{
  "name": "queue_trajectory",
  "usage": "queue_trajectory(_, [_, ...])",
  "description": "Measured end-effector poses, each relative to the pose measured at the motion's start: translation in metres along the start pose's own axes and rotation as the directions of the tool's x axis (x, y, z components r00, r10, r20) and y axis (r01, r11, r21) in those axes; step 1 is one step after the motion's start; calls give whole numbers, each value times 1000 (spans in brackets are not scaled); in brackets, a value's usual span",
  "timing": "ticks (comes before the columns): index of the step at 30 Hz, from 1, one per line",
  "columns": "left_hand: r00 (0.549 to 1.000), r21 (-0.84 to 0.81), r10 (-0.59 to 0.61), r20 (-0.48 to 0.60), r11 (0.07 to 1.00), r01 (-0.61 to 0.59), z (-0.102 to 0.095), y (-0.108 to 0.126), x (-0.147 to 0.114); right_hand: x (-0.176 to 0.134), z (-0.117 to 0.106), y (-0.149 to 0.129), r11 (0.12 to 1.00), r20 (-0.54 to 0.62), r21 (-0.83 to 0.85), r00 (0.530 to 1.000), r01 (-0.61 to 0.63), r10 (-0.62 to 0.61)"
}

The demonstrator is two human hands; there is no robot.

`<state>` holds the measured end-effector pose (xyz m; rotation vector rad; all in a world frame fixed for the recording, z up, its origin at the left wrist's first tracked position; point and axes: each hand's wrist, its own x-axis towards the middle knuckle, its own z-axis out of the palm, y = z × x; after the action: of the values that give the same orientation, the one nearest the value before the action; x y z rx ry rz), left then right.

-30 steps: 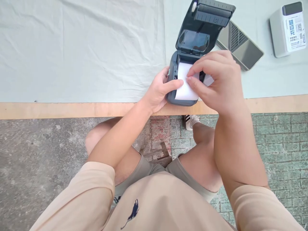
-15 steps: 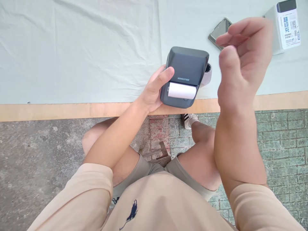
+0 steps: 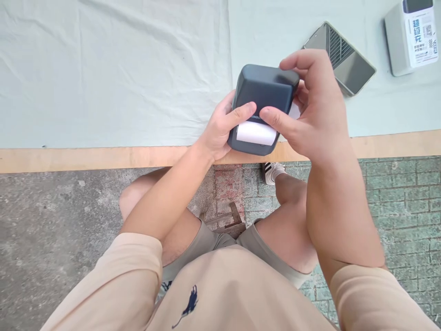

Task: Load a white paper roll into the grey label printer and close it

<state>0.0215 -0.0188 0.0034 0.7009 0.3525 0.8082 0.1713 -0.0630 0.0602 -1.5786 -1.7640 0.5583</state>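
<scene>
A dark label printer [image 3: 265,92] is held over the table's front edge, its lid facing up. White label paper [image 3: 257,133] curls out of the slot near its lower end. My left hand [image 3: 225,124] is closed around the printer's left side, thumb on top. On the right side, my right hand [image 3: 313,101] has its thumb on the lid and its fingers bent at the far right corner. Those fingers partly hide the printer's right edge. Just beyond my right hand lies a phone [image 3: 354,69] on the cloth.
A pale cloth [image 3: 138,82] covers the table, whose bare wooden edge [image 3: 86,158] runs along the front. A white box-shaped device with a printed label [image 3: 411,43] stands at the back right. Below are my knees and a small wooden stool [image 3: 232,218].
My right hand has come down and left from above the phone onto the printer's right side. More of the phone now shows. My left hand keeps its hold on the printer.
</scene>
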Motion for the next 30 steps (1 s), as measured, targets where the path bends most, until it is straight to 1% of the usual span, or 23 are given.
queue_trajectory(2, [998, -80, -43, 42, 996, 47, 0, 2, 1, 0, 0, 1, 999, -40, -49, 999, 24, -26])
queue_trajectory(3, [997, -105, -67, 43, 992, 71, -1, 2, 2, 0, -1, 2, 996, -62, -79, 997, 35, -40])
queue_trajectory(4, [997, -109, -81, 19, 991, 83, -2, 2, 3, 0, -2, 4, 994, -81, -102, 996, 41, -49])
queue_trajectory(6, [993, -68, -89, -78, 994, 84, -4, 1, 5, 0, -4, 7, 993, -97, -110, 994, 48, -59])
queue_trajectory(8, [983, -26, -84, -166, 996, 81, -6, -1, 8, -1, -7, 10, 992, -67, -114, 996, 59, -67])
queue_trajectory(10, [976, -20, -76, -203, 997, 74, -8, -3, 9, -1, -10, 11, 986, -20, -148, 996, 80, -84])
queue_trajectory(13, [974, -26, -42, -221, 999, 37, -9, -4, 9, 0, -13, 11, 979, 24, -187, 997, 83, -80])
queue_trajectory(15, [976, -25, -40, -215, 999, 35, -9, -4, 10, 0, -13, 9, 981, 24, -182, 998, 60, -57])
queue_trajectory(16, [977, -26, -48, -208, 999, 44, -9, -3, 10, 0, -13, 8, 981, -7, -186, 999, 47, -49])
queue_trajectory(17, [978, -26, -59, -202, 998, 55, -9, -2, 10, 0, -12, 7, 982, -75, -186, 996, 34, -49])
queue_trajectory(18, [978, -25, -72, -198, 997, 68, -9, -1, 10, 0, -11, 6, 984, -174, -178, 983, 24, -56])
queue_trajectory(20, [974, -19, -101, -203, 995, 99, -9, 0, 9, 1, -8, 3, 991, -379, -131, 922, 26, -74])
queue_trajectory(21, [972, -16, -120, -203, 993, 119, -9, 1, 8, 1, -6, 1, 994, -434, -98, 898, 39, -78])
queue_trajectory(22, [972, -12, -138, -192, 990, 138, -8, 2, 7, 1, -5, -1, 996, -445, -64, 892, 61, -84])
queue_trajectory(23, [975, -4, -147, -167, 989, 149, -7, 2, 6, 1, -4, -3, 996, -416, -38, 905, 84, -92])
queue_trajectory(25, [988, 14, -128, -87, 991, 130, -5, 1, 4, 1, -3, -6, 989, -322, 4, 937, 145, -136])
queue_trajectory(27, [996, 24, -88, -10, 996, 89, -4, 0, 3, 1, -5, -6, 981, -275, 0, 943, 195, -188])
queue_trajectory(28, [997, 21, -75, 14, 997, 74, -3, 0, 2, 0, -6, -6, 981, -259, -44, 946, 188, -193])
queue_trajectory(30, [997, 9, -68, 43, 998, 68, -1, 0, 2, 0, -9, -6, 971, -205, -211, 966, 111, -155])
